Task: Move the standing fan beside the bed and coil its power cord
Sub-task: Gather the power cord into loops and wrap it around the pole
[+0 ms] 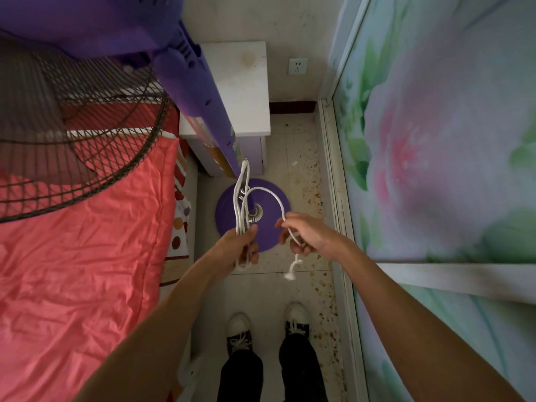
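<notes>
A purple standing fan [200,111] stands on the floor between the bed and the wardrobe, its round base [269,204] just ahead of my hands and its wire cage [75,134] over the bed. Several loops of the white power cord [242,195] hang from the fan's pole. My left hand [242,245] is shut on the lower ends of those loops. My right hand [304,235] pinches the cord's free end, which arcs over from the pole; the white plug [291,269] dangles below it.
The bed with a coral-red cover [87,256] fills the left. A white nightstand [243,88] stands behind the fan, with a wall socket [298,66] to its right. A flowered sliding wardrobe door [435,169] runs along the right. My shoes [269,326] stand on the narrow tiled floor.
</notes>
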A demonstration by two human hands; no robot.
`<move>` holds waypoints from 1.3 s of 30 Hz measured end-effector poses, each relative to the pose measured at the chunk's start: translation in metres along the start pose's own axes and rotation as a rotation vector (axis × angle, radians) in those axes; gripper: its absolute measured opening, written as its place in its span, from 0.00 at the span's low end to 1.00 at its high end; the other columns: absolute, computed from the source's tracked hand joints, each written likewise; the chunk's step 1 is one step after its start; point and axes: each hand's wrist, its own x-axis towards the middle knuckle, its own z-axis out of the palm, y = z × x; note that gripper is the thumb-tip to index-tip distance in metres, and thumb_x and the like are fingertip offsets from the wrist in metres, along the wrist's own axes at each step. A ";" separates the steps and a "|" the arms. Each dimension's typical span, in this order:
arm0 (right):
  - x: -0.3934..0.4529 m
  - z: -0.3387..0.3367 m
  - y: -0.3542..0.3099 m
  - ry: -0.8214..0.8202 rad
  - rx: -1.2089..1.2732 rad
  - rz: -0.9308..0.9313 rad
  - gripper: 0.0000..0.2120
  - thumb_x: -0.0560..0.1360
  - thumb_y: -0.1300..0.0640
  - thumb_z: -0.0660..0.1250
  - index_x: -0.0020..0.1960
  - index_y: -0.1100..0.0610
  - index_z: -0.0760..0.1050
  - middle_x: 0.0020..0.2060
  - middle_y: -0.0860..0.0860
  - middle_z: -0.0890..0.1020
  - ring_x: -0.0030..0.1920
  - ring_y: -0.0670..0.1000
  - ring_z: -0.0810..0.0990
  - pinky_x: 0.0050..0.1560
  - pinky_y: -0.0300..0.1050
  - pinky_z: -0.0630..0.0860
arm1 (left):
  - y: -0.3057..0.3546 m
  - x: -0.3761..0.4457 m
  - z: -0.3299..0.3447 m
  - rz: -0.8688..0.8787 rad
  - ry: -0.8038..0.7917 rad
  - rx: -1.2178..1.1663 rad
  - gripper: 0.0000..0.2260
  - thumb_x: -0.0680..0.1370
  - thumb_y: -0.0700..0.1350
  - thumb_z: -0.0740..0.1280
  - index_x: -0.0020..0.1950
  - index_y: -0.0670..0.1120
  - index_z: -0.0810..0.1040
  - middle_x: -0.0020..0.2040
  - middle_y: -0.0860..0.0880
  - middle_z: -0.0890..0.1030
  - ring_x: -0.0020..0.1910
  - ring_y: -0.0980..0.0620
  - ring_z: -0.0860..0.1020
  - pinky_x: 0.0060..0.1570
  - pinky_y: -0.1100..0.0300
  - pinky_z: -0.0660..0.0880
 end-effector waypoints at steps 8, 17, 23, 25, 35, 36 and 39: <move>0.000 0.000 0.016 0.008 -0.151 -0.066 0.18 0.77 0.43 0.63 0.66 0.41 0.67 0.47 0.47 0.85 0.39 0.47 0.84 0.32 0.42 0.73 | 0.024 0.002 0.008 0.059 0.065 -0.064 0.22 0.79 0.61 0.58 0.52 0.44 0.80 0.50 0.44 0.81 0.50 0.48 0.78 0.56 0.53 0.71; 0.010 0.016 0.007 -0.080 -0.188 -0.251 0.25 0.63 0.49 0.80 0.55 0.37 0.73 0.47 0.47 0.85 0.48 0.44 0.84 0.49 0.40 0.80 | 0.043 0.019 0.030 -0.066 0.033 0.073 0.29 0.82 0.61 0.46 0.66 0.43 0.75 0.66 0.41 0.78 0.64 0.44 0.76 0.71 0.44 0.66; 0.009 0.013 0.012 -0.123 -0.394 -0.187 0.15 0.77 0.58 0.66 0.58 0.52 0.63 0.37 0.54 0.81 0.33 0.47 0.79 0.36 0.41 0.77 | 0.059 0.032 0.017 -0.008 0.124 -0.008 0.20 0.79 0.54 0.64 0.64 0.41 0.75 0.62 0.40 0.79 0.65 0.40 0.75 0.72 0.38 0.60; 0.010 0.012 0.013 -0.136 -0.456 -0.164 0.14 0.77 0.57 0.65 0.58 0.53 0.62 0.37 0.53 0.80 0.33 0.47 0.78 0.33 0.39 0.76 | 0.073 0.041 0.015 -0.002 0.116 -0.067 0.21 0.78 0.51 0.68 0.62 0.37 0.75 0.59 0.34 0.80 0.62 0.36 0.78 0.68 0.39 0.68; 0.017 -0.007 0.011 0.007 -0.466 -0.276 0.15 0.73 0.54 0.69 0.55 0.46 0.67 0.32 0.46 0.79 0.27 0.43 0.76 0.32 0.43 0.77 | 0.093 0.062 0.033 -0.060 0.042 -0.410 0.13 0.83 0.44 0.60 0.43 0.38 0.74 0.35 0.40 0.81 0.34 0.44 0.82 0.38 0.50 0.82; 0.016 -0.011 0.012 0.023 -0.480 -0.301 0.13 0.70 0.49 0.72 0.50 0.48 0.70 0.32 0.45 0.78 0.28 0.41 0.75 0.34 0.44 0.77 | 0.093 0.064 0.037 -0.068 0.051 -0.473 0.13 0.83 0.45 0.59 0.41 0.40 0.72 0.32 0.42 0.77 0.30 0.47 0.78 0.36 0.52 0.81; 0.013 -0.025 0.016 0.061 -0.647 -0.387 0.26 0.60 0.33 0.77 0.48 0.45 0.71 0.36 0.44 0.79 0.33 0.42 0.78 0.42 0.42 0.78 | 0.094 0.070 0.043 -0.095 0.111 -0.606 0.13 0.83 0.47 0.59 0.41 0.42 0.69 0.26 0.48 0.67 0.23 0.54 0.66 0.26 0.61 0.72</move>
